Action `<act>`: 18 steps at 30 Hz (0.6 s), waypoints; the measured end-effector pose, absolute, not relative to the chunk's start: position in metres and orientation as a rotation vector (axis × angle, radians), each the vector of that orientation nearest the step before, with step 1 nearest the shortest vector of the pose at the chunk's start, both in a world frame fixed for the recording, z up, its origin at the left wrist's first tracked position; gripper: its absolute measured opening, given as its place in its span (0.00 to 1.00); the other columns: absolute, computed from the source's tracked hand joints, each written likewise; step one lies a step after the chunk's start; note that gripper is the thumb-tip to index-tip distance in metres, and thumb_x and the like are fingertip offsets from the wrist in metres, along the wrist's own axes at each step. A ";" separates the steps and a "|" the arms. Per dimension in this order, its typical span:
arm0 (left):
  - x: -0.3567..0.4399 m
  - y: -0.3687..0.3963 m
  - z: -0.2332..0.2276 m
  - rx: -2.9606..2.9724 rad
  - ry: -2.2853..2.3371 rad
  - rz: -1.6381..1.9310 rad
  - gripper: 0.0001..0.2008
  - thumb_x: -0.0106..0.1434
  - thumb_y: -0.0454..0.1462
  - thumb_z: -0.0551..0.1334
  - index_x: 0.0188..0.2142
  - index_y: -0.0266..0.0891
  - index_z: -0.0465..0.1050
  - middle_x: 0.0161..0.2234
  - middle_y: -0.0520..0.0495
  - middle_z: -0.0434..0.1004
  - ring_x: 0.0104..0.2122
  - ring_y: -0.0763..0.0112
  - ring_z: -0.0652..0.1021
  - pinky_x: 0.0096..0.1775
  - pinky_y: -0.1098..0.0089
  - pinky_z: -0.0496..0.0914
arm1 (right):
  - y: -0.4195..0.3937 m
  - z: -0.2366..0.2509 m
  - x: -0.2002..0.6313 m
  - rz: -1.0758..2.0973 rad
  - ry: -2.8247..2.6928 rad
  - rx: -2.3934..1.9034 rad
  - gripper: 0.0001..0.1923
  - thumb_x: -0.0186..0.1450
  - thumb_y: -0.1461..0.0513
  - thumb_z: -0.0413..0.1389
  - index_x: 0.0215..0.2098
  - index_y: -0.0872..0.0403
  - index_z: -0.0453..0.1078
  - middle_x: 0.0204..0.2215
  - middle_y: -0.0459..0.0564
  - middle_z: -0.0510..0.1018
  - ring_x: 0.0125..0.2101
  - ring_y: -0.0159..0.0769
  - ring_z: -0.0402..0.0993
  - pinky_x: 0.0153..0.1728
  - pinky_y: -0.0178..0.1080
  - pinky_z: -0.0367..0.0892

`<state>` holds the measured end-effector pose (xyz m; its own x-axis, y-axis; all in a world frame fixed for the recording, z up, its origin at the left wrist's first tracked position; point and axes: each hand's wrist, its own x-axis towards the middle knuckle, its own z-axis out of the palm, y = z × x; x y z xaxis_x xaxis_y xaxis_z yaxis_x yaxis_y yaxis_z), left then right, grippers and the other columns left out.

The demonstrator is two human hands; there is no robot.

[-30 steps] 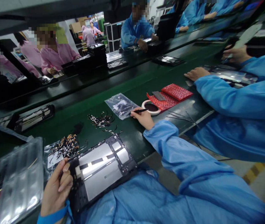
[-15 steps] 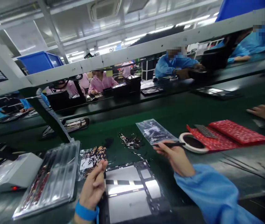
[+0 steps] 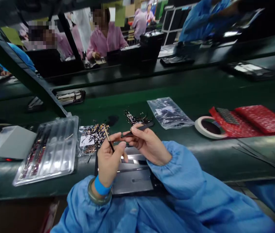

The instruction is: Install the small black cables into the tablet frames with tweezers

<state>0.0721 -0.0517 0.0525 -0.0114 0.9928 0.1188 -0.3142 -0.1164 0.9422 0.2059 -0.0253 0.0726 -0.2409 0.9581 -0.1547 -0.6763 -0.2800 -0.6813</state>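
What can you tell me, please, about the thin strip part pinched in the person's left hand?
The thin dark strip with a pale gold upper end looks like a small flexible cable. It stands tilted, its gold tip leaning up and left, pinched between thumb and fingers of the left hand above the dark metal-backed tablet frame. The right hand brings the black tweezers close beside it; whether they touch is unclear.

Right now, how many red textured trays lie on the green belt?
2. One red tray lies at the far right of the belt; the other red tray lies beside it, partly under it, next to the tape roll. More may lie beyond the frame edge.
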 end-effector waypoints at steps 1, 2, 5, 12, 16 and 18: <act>0.071 -0.052 0.051 1.070 0.916 1.423 0.15 0.58 0.42 0.68 0.43 0.40 0.73 0.35 0.49 0.79 0.15 0.82 0.73 0.18 0.79 0.68 | -0.025 0.070 0.205 1.792 -0.576 -0.677 0.16 0.47 0.58 0.71 0.25 0.54 0.70 0.25 0.44 0.82 0.24 0.28 0.80 0.22 0.23 0.72; 0.071 -0.051 0.050 1.079 0.929 1.421 0.14 0.59 0.41 0.67 0.43 0.40 0.73 0.35 0.49 0.80 0.15 0.82 0.73 0.18 0.79 0.68 | -0.024 0.068 0.205 1.810 -0.566 -0.678 0.15 0.47 0.58 0.71 0.26 0.54 0.70 0.25 0.45 0.82 0.24 0.28 0.80 0.22 0.23 0.73; 0.070 -0.049 0.047 1.082 0.985 1.428 0.13 0.58 0.40 0.67 0.42 0.39 0.73 0.33 0.49 0.80 0.14 0.81 0.73 0.18 0.79 0.68 | -0.022 0.062 0.204 1.856 -0.535 -0.674 0.14 0.49 0.59 0.70 0.26 0.54 0.70 0.25 0.44 0.82 0.24 0.27 0.80 0.23 0.23 0.73; 0.069 -0.048 0.045 1.135 1.114 1.375 0.07 0.61 0.38 0.65 0.37 0.38 0.73 0.30 0.49 0.81 0.14 0.82 0.72 0.19 0.79 0.69 | -0.019 0.053 0.203 1.927 -0.455 -0.669 0.12 0.52 0.60 0.69 0.27 0.54 0.70 0.24 0.44 0.82 0.25 0.27 0.80 0.24 0.23 0.74; 0.069 -0.048 0.046 1.165 1.147 1.362 0.07 0.62 0.38 0.64 0.37 0.38 0.72 0.31 0.48 0.82 0.14 0.81 0.73 0.19 0.78 0.69 | -0.018 0.051 0.202 1.967 -0.412 -0.657 0.13 0.51 0.60 0.69 0.27 0.54 0.70 0.24 0.44 0.82 0.24 0.28 0.80 0.24 0.23 0.74; 0.069 -0.049 0.047 1.185 1.160 1.354 0.06 0.62 0.38 0.63 0.38 0.38 0.72 0.27 0.50 0.81 0.14 0.80 0.73 0.19 0.78 0.69 | -0.018 0.050 0.202 1.983 -0.400 -0.655 0.13 0.51 0.60 0.69 0.27 0.54 0.70 0.24 0.44 0.82 0.24 0.27 0.80 0.24 0.24 0.74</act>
